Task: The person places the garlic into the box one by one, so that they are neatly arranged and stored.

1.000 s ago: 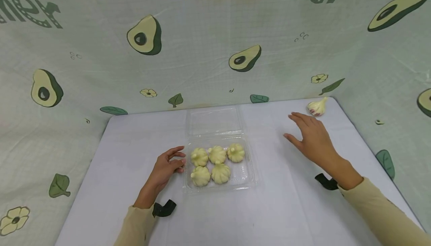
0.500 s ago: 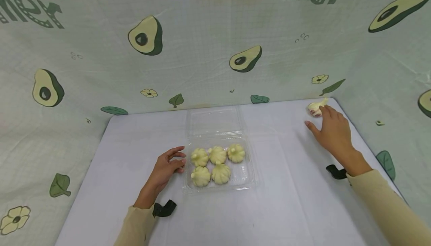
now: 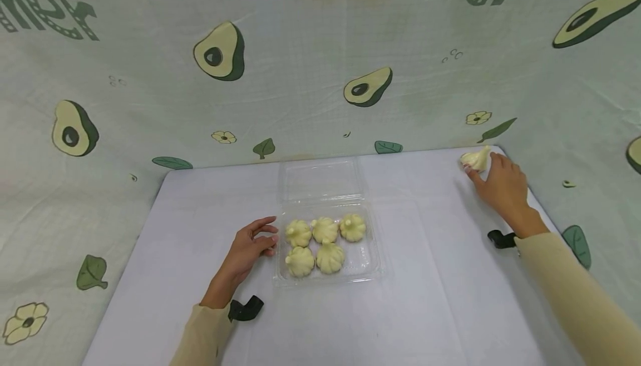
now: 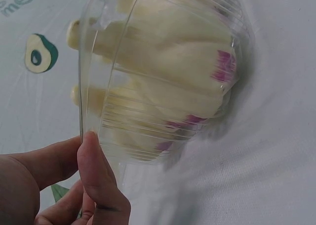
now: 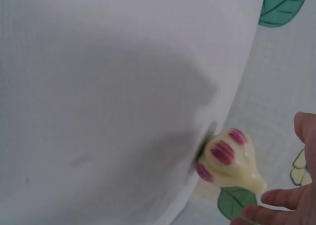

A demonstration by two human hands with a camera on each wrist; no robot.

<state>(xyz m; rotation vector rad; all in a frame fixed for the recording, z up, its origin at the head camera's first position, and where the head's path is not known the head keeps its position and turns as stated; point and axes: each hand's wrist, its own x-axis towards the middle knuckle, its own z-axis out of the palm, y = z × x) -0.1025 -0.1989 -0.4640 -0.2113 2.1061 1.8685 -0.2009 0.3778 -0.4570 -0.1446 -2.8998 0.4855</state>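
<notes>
On the table's far right corner rests a lone garlic bulb [image 3: 473,160], pale with purple streaks at its base. My right hand [image 3: 507,185] is beside it, thumb and fingers spread around its near side. In the right wrist view a gap shows between the fingers [image 5: 284,198] and the garlic bulb [image 5: 229,158]. My left hand [image 3: 246,252] pinches the left rim of a clear plastic clamshell container [image 3: 358,257] between thumb [image 4: 96,165] and forefinger. Several garlic bulbs [image 3: 325,230] sit inside it in two rows, with a gap at the near right.
The container's clear lid [image 3: 320,181] lies folded back toward the rear. A white cloth covers the table [image 3: 420,299]. Behind and at the sides hangs a cloth backdrop [image 3: 300,49] printed with avocados and leaves.
My right hand has moved rightward and away from me, reaching the lone garlic bulb, its thumb now at the bulb's near side. The left hand stays at the container's rim.
</notes>
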